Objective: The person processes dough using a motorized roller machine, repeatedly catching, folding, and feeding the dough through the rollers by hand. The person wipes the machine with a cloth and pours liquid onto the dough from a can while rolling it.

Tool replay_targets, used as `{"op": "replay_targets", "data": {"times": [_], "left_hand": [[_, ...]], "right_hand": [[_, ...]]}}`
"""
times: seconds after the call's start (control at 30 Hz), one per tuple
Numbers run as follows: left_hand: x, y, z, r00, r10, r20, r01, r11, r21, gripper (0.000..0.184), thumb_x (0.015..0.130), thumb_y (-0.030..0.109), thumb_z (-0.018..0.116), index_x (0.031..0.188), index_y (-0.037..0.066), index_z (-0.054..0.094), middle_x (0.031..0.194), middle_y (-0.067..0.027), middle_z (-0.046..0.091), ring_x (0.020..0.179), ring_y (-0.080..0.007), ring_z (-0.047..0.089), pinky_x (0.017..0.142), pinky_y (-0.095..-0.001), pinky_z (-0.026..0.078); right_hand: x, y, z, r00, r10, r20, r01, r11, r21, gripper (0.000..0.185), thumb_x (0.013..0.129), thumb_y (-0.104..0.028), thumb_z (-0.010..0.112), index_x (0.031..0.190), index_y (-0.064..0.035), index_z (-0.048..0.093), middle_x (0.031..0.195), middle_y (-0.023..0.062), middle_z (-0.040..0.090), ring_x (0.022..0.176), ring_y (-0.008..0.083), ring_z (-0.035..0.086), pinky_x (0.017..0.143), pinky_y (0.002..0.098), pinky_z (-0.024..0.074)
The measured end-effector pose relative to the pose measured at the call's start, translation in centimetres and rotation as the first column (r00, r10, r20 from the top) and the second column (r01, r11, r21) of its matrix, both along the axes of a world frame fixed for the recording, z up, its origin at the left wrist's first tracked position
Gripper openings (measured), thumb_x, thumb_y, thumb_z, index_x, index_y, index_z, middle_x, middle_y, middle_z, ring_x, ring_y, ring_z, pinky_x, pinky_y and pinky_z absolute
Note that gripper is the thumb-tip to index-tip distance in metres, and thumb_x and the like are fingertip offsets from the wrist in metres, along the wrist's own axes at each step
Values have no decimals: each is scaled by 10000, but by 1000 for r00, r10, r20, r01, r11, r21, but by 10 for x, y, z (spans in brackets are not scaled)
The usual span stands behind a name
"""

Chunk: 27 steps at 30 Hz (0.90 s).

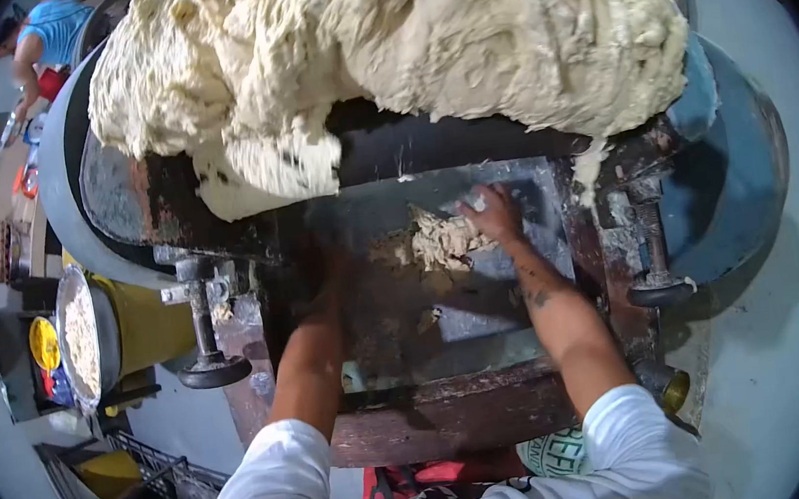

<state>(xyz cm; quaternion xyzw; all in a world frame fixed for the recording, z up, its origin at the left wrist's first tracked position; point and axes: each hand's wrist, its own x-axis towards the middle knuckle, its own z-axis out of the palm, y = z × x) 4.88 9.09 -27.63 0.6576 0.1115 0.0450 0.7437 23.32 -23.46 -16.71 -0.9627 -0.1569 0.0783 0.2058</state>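
head view: from where i stand, loose dough scraps (445, 242) lie mid-tray, right of centre, on the metal tray (550, 272). right hand (494, 214) is at their right edge, fingers part-spread, seemingly touching; can't tell if it's gripping. left hand (324, 260) is left of the scraps, apart, in deep shadow; can't tell if clenched or loose. big dough mass (514, 39) sits beyond, at the far side, with a dough flap (263, 171) hanging far left. to work the scraps well, i'd cup both sides, press them together, catch small crumbs, and keep fingertips clear of the dark gap under the mass.
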Motion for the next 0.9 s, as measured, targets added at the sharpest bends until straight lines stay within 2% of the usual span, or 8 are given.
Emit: {"op": "replay_targets", "data": {"times": [0.03, 0.13, 0.2, 0.37, 0.53, 0.6, 0.67, 0.9], "left_hand": [[-2, 8, 8, 999, 22, -37, -22, 1000, -5, 439, 971, 279, 639, 1348, 79, 537, 1240, -94, 628, 946, -232, 647, 744, -371, 541], [6, -23, -12, 998, 62, 13, -61, 995, -81, 401, 991, 274, 610, 1341, 88, 548, 1214, -77, 637, 916, -212, 639, 743, -352, 534], [25, -89, -42, 988, 77, 135, -52, 983, -179, 377, 1005, 270, 591, 1337, 95, 556, 1196, -65, 642, 896, -199, 634, 742, -339, 528], [36, -180, -55, 967, 113, 230, 3, 893, -450, 326, 1038, 261, 544, 1326, 111, 575, 1151, -37, 656, 846, -165, 621, 739, -306, 516], [17, -172, 32, 942, 228, -248, -216, 974, 74, 458, 962, 373, 647, 1292, 56, 616, 1172, -107, 665, 974, -217, 643, 805, -353, 533], [5, -172, 86, 911, 259, -320, -296, 952, -74, 490, 924, 424, 705, 1234, 49, 646, 1180, -116, 659, 1035, -220, 644, 838, -365, 534], [-5, -168, 143, 890, 264, -372, -326, 938, -114, 380, 925, 384, 722, 1104, 57, 648, 1072, -71, 639, 983, -177, 614, 809, -343, 512], [-14, -183, 415, 800, 450, 396, -594, 688, 417, 326, 867, 237, 747, 1098, 70, 589, 1183, -185, 474, 1193, -414, 463, 1048, -471, 387]], "right_hand": [[11, -11, -16, 988, 8, 151, 9, 994, -111, 810, 798, -608, 748, 1419, -123, 561, 1331, 262, 604, 1200, 440, 585, 1018, 525, 471], [20, -16, -59, 964, 52, -262, -31, 996, 86, 992, 736, -774, 693, 1491, -166, 486, 1493, 303, 435, 1386, 499, 372, 1152, 537, 334], [-9, 13, -62, 974, 24, -224, -65, 982, -178, 926, 733, -749, 722, 1445, -183, 547, 1459, 270, 502, 1399, 446, 405, 1147, 501, 361], [-10, -9, -194, 908, 231, -350, -140, 954, 266, 640, 806, -501, 797, 1310, -134, 652, 1309, 134, 638, 1219, 284, 598, 1041, 417, 472], [-87, -13, -89, 422, 310, -852, 626, 581, 521, 651, 893, -572, 674, 1378, -146, 592, 1269, 88, 642, 1147, 206, 625, 1029, 415, 467], [-118, -37, -105, 702, 503, -505, 260, 478, 839, 676, 966, -626, 530, 1464, -170, 500, 1387, 78, 570, 1278, 262, 551, 1092, 447, 427], [-118, -21, -16, 566, 318, -761, 550, 542, 635, 593, 963, -518, 566, 1410, -131, 534, 1354, 87, 581, 1255, 269, 553, 1059, 437, 435], [-145, 21, 291, 992, 14, -124, 110, 369, 923, 510, 912, -353, 698, 1258, 6, 591, 1164, 157, 646, 1077, 282, 620, 962, 412, 476]]}}
